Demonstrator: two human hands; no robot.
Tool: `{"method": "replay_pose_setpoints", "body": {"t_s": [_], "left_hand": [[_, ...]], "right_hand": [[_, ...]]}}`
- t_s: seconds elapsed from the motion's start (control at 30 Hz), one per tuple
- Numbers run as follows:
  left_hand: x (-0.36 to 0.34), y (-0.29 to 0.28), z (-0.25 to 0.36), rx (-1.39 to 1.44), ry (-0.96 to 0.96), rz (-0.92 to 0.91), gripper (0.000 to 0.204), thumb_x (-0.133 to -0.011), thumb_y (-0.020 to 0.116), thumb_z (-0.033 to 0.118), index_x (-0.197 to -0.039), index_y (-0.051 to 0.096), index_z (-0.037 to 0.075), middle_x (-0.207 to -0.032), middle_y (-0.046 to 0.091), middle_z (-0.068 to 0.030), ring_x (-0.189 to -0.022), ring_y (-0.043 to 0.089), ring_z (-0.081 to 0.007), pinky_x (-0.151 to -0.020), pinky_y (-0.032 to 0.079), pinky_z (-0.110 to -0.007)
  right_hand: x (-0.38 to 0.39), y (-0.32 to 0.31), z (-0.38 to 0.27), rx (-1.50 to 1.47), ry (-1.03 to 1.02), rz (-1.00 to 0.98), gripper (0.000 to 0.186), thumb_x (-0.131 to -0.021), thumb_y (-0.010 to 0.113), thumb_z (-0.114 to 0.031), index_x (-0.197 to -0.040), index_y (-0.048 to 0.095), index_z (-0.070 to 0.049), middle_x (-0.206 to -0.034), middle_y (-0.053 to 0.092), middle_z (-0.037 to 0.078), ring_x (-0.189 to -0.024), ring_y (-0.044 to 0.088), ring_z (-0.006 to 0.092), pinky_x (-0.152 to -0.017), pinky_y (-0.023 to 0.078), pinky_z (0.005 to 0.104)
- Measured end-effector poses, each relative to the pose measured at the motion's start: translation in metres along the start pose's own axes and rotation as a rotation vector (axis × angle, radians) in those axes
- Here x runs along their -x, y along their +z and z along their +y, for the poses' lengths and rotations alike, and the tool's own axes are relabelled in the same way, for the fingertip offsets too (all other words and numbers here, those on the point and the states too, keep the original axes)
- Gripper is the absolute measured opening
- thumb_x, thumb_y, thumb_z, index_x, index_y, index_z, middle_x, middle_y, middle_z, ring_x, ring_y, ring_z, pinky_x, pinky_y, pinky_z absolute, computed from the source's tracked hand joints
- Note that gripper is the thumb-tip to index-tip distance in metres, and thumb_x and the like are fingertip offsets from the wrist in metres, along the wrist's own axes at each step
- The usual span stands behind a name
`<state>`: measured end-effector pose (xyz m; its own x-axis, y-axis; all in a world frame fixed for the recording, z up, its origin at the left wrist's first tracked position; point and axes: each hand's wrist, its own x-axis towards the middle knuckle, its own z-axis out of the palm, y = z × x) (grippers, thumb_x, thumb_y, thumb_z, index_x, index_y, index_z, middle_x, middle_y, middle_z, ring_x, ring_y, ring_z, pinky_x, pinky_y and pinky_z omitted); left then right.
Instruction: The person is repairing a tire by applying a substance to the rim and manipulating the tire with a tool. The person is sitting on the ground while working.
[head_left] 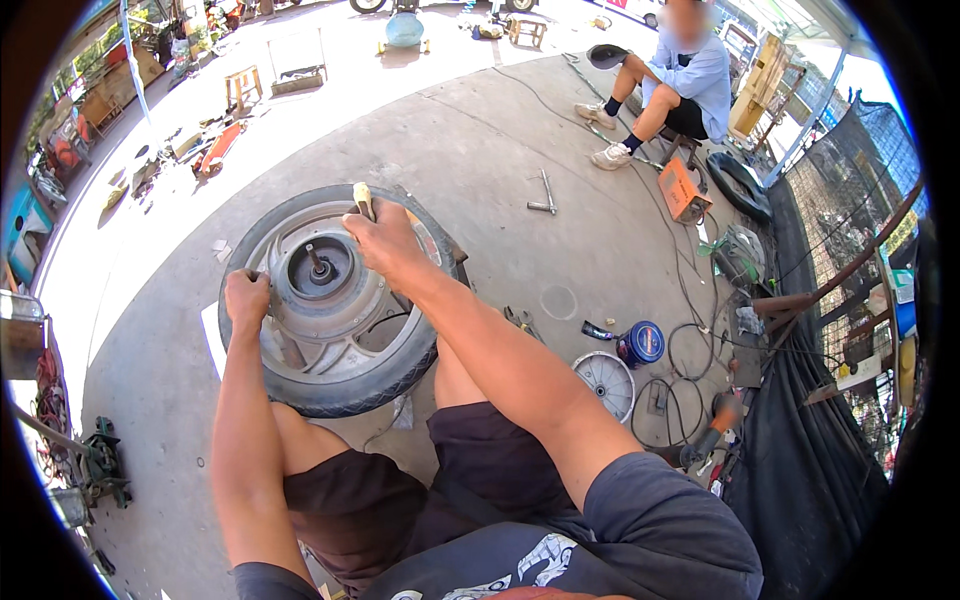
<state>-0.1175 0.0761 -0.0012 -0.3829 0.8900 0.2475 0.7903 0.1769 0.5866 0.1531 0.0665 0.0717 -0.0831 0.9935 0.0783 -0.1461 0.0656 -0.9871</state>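
A silver spoked wheel (345, 352) with a black tyre (340, 400) lies flat on the ground before my knees. From its open hub rises a threaded axle (316, 262). My right hand (388, 242) is closed around a yellow-handled tool (363, 200) above the wheel's far right side; the tool's working end is hidden by the hand. At the left rim, my left hand (247, 297) rests with its fingers curled and pressed together. What those fingers hold, if anything, cannot be made out.
Right of the wheel lie pliers (522, 322), a silver round cover (604, 387), a blue tin (642, 343) and an angle grinder (712, 435) among cables. Beyond are a T-handle wrench (545, 195), an orange machine (684, 190) and a seated person (690, 90).
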Motion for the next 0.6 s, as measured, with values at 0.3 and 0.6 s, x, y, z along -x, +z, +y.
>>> {"method": "replay_pose_setpoints", "body": {"t_s": [0.3,0.6], "left_hand": [[0.001,0.004,-0.007,0.006,-0.015,-0.038,0.029,-0.081,0.071,0.028,-0.089,0.076,0.0,-0.084,0.072,-0.0233,-0.084,0.071,-0.0365,-0.079,0.053,-0.045],[0.0,0.004,-0.004,0.027,-0.015,-0.046,0.029,-0.082,0.071,0.029,-0.086,0.076,0.0,-0.08,0.072,-0.0214,-0.081,0.071,-0.0351,-0.077,0.052,-0.044]], "right_hand": [[0.003,-0.001,0.001,-0.003,-0.015,0.005,0.021,-0.082,0.06,-0.017,-0.077,0.056,0.002,-0.067,0.053,0.005,-0.065,0.05,0.0162,-0.061,0.042,0.0372],[-0.001,-0.004,0.004,0.079,-0.078,0.016,0.022,-0.082,0.061,-0.018,-0.079,0.058,0.004,-0.068,0.056,0.009,-0.067,0.053,0.0193,-0.065,0.044,0.0391]]}}
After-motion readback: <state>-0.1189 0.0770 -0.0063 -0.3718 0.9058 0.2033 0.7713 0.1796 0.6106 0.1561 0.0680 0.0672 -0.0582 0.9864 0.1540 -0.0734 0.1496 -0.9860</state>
